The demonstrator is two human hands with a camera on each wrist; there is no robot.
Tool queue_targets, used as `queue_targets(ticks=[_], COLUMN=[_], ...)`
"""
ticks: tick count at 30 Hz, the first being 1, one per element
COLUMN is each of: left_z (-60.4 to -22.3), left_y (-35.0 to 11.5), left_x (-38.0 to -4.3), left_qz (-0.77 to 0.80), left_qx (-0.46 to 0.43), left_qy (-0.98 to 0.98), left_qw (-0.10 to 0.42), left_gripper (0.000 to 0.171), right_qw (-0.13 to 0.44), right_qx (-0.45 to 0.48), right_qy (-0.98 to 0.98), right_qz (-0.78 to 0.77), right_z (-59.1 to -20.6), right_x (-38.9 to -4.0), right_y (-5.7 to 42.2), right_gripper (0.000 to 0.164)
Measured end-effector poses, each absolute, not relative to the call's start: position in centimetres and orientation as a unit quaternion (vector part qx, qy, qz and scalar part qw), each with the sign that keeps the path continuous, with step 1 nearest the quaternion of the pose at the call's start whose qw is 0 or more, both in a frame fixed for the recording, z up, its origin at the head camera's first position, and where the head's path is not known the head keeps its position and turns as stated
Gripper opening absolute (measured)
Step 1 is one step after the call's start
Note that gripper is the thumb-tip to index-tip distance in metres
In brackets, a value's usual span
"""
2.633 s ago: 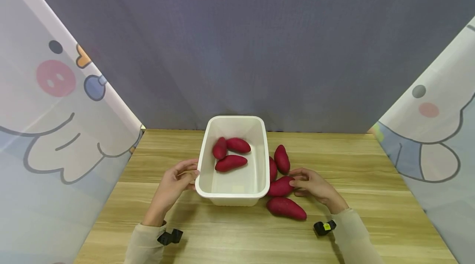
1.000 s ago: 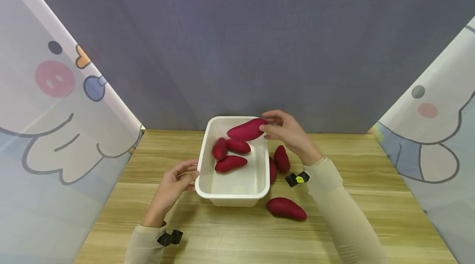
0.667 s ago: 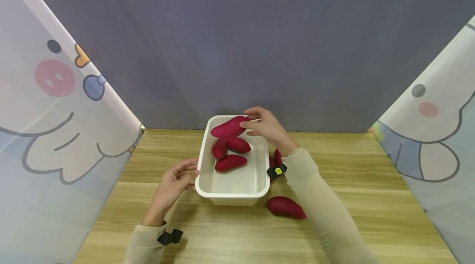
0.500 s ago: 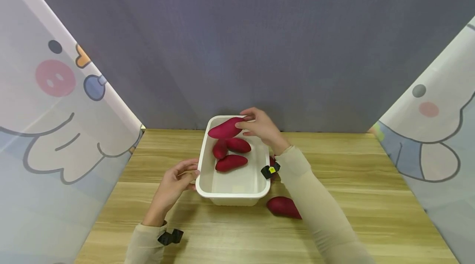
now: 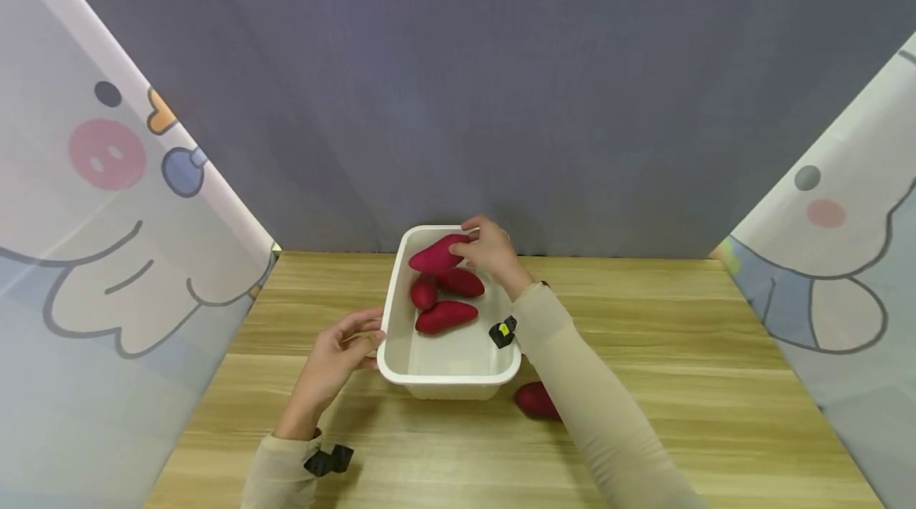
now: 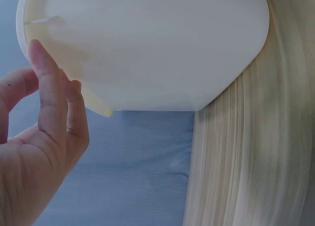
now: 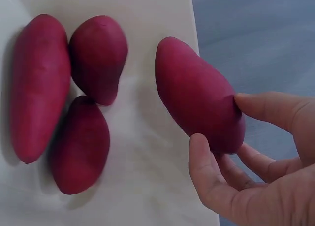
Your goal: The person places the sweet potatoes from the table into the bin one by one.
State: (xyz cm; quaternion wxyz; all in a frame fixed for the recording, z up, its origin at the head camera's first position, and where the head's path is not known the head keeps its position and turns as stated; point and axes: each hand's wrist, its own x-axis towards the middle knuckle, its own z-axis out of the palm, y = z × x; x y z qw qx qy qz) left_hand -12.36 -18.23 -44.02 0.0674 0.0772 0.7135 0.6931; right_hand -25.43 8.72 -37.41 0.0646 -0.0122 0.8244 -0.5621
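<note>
My right hand [image 5: 494,250] holds a sweet potato [image 5: 435,255] by one end between thumb and fingers, inside the far part of a white plastic bin [image 5: 451,379]. In the right wrist view that sweet potato [image 7: 199,95] is tilted and appears raised off the bin floor. Three more red-purple sweet potatoes lie close together there: a long one [image 7: 40,88], a rounded one [image 7: 98,56] and a smaller one [image 7: 81,147]. My left hand [image 5: 336,354] rests against the bin's left side, its fingers loosely bent at the rim [image 6: 20,24].
On the wooden table [image 5: 401,453], right of the bin, a sweet potato [image 5: 533,400] shows partly from under the right sleeve [image 5: 601,413]. The forearm covers most of the others there. A grey curtain [image 5: 458,95] stands behind, with printed cloths [image 5: 164,254] on both sides.
My right hand took a sweet potato from the table, carried it left over the bin, and has since lowered it slightly inside. The left hand and bin have stayed in place.
</note>
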Motion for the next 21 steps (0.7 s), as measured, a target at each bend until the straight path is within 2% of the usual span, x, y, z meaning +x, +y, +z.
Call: queue_targets(ticks=[5, 12, 15, 21], left_z=[-43.9, -43.8, -43.8, -44.0], left_y=[-18.1, -18.2, -18.2, -18.2], left_x=[-12.4, -12.5, -12.5, -12.7], left_qz=[0.691, 0.689, 0.688, 0.689], left_qx=[0.078, 0.076, 0.078, 0.084], left_qy=[0.716, 0.718, 0.718, 0.717], left_qw=[0.069, 0.068, 0.065, 0.063], left_gripper=[0.041, 0.040, 0.040, 0.040], right_qw=[0.063, 0.050, 0.041, 0.030], right_qx=[-0.013, -0.054, -0.076, -0.108], right_qy=[0.817, 0.794, 0.794, 0.803], right_qz=[-0.573, -0.604, -0.602, -0.586], right_z=[-37.7, -34.9, -33.5, -32.4], right_x=[-25.2, -24.2, -23.3, -20.6], right_y=[9.0, 9.6, 10.4, 13.1], right_gripper=[0.049, 0.045, 0.040, 0.042])
